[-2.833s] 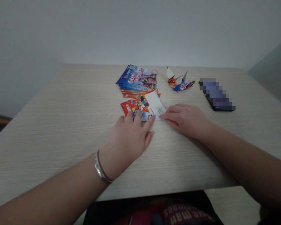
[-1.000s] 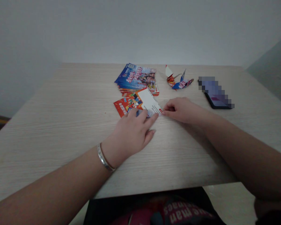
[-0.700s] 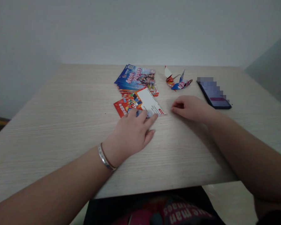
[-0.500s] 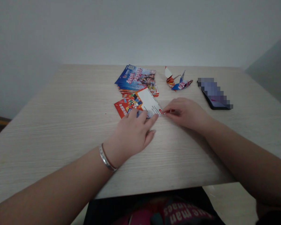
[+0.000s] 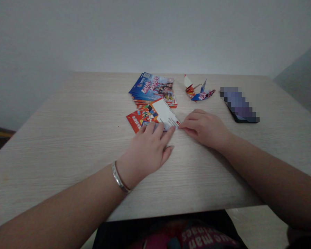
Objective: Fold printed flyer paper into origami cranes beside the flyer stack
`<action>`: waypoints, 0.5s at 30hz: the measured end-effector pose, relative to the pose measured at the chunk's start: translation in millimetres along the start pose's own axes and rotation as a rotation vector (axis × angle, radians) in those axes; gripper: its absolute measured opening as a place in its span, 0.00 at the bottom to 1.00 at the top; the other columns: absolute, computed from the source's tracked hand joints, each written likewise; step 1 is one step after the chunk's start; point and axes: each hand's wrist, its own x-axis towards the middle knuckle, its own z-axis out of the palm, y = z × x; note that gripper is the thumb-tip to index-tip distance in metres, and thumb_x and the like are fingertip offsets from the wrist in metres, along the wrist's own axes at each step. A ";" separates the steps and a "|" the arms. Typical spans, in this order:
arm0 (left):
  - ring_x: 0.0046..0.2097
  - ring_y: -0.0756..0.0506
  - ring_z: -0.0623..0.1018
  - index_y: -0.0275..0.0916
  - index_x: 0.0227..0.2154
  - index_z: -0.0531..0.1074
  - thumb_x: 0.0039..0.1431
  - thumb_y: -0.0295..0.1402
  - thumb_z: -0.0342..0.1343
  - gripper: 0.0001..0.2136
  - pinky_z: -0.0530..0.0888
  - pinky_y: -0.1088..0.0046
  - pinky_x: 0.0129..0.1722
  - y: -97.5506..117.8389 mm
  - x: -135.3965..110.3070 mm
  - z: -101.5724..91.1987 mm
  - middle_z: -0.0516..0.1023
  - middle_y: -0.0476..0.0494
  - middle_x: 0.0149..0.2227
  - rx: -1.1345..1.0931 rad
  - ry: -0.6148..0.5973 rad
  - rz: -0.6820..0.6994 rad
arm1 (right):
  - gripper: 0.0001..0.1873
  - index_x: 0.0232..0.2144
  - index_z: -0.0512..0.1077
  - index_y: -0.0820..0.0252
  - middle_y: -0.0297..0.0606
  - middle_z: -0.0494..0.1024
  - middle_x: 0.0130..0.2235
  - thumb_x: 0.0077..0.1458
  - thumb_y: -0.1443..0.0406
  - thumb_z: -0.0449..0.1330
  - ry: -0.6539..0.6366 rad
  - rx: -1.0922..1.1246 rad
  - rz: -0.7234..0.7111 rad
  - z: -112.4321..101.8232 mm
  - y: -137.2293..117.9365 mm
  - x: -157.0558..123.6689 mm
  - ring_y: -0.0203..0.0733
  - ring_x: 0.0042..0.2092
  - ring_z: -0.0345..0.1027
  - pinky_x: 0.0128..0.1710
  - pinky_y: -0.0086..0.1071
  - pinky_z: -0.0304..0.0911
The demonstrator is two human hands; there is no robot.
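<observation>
Resting spread left hand [image 5: 147, 150] on folded leaflet [image 5: 164, 110], flat on table [image 5: 80, 103].
Lying just left of right hand [image 5: 208, 127], long way roughly sideways; touched at right corner by its drawn-together fingertips, cannot tell whether pinched.

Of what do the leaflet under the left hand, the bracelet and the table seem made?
Leaflet: probably paper, thin and printed, showing folded edges; gloss unclear. Bracelet: likely metal, silvery and shiny, with bright highlights. Table: wood or laminate, matte; pale grain streaks leave it open.
</observation>
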 end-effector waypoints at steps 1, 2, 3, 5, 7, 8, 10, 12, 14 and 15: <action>0.56 0.30 0.70 0.35 0.65 0.62 0.70 0.43 0.43 0.26 0.71 0.48 0.53 -0.1 0.2 0.6 0.70 0.29 0.56 0.001 0.000 0.001 | 0.11 0.39 0.81 0.55 0.40 0.82 0.39 0.63 0.66 0.57 0.003 0.001 0.001 0.0 -0.3 0.3 0.44 0.43 0.70 0.41 0.35 0.63; 0.57 0.29 0.69 0.35 0.65 0.62 0.70 0.43 0.43 0.26 0.71 0.47 0.54 -0.2 0.4 1.2 0.70 0.29 0.56 0.001 0.001 0.002 | 0.11 0.39 0.81 0.55 0.40 0.82 0.39 0.63 0.66 0.57 0.003 0.001 0.005 0.1 -0.7 0.6 0.44 0.43 0.70 0.41 0.35 0.63; 0.57 0.29 0.69 0.35 0.65 0.61 0.70 0.43 0.43 0.26 0.71 0.47 0.54 -0.3 0.4 1.8 0.70 0.29 0.56 0.001 0.002 0.001 | 0.11 0.39 0.81 0.55 0.40 0.82 0.38 0.63 0.66 0.57 0.002 -0.001 0.010 0.1 -1.1 0.9 0.44 0.43 0.70 0.41 0.35 0.63; 0.58 0.29 0.69 0.34 0.65 0.62 0.69 0.42 0.43 0.27 0.71 0.47 0.55 -0.3 0.1 2.8 0.70 0.28 0.57 0.002 0.005 -0.003 | 0.11 0.40 0.81 0.55 0.40 0.82 0.38 0.63 0.66 0.58 -0.002 -0.012 0.018 0.1 -1.9 1.4 0.45 0.43 0.70 0.41 0.35 0.62; 0.58 0.29 0.69 0.34 0.65 0.62 0.69 0.43 0.43 0.27 0.71 0.48 0.55 -0.2 -0.5 2.9 0.70 0.29 0.57 0.002 0.003 -0.009 | 0.11 0.40 0.81 0.55 0.40 0.81 0.37 0.63 0.66 0.58 -0.006 -0.030 0.026 0.3 -2.5 1.6 0.45 0.42 0.70 0.40 0.35 0.62; 0.58 0.29 0.69 0.34 0.65 0.62 0.69 0.43 0.43 0.27 0.71 0.48 0.55 -0.1 -0.6 2.7 0.70 0.29 0.57 0.001 0.000 -0.012 | 0.11 0.40 0.81 0.55 0.40 0.81 0.37 0.63 0.66 0.58 -0.005 -0.038 0.029 0.4 -2.6 1.7 0.45 0.42 0.70 0.39 0.35 0.62; 0.58 0.29 0.69 0.35 0.66 0.61 0.69 0.44 0.43 0.27 0.71 0.48 0.54 0.2 -0.3 1.4 0.70 0.30 0.56 0.000 -0.009 -0.016 | 0.11 0.40 0.81 0.56 0.40 0.81 0.36 0.63 0.66 0.58 -0.007 -0.049 0.027 0.2 -2.6 1.7 0.45 0.42 0.69 0.39 0.35 0.61; 0.57 0.29 0.69 0.35 0.66 0.61 0.70 0.43 0.43 0.27 0.71 0.48 0.54 0.6 0.9 -0.4 0.71 0.31 0.55 -0.001 -0.021 -0.016 | 0.11 0.40 0.81 0.56 0.40 0.81 0.36 0.63 0.66 0.57 -0.013 -0.050 0.023 -0.6 -2.2 1.6 0.44 0.42 0.69 0.40 0.35 0.61; 0.55 0.30 0.70 0.36 0.65 0.62 0.70 0.43 0.43 0.26 0.72 0.49 0.53 0.9 2.2 -2.3 0.72 0.32 0.53 -0.004 -0.035 -0.015 | 0.12 0.40 0.81 0.57 0.40 0.81 0.36 0.63 0.66 0.57 -0.022 -0.054 0.013 -2.1 -1.4 1.5 0.45 0.41 0.69 0.40 0.35 0.62; 0.55 0.31 0.70 0.36 0.65 0.62 0.69 0.43 0.43 0.26 0.72 0.49 0.52 1.0 2.6 -3.1 0.72 0.32 0.53 -0.007 -0.040 -0.015 | 0.12 0.40 0.81 0.57 0.41 0.81 0.36 0.63 0.66 0.57 -0.026 -0.061 0.008 -3.0 -0.8 1.3 0.45 0.41 0.69 0.40 0.35 0.62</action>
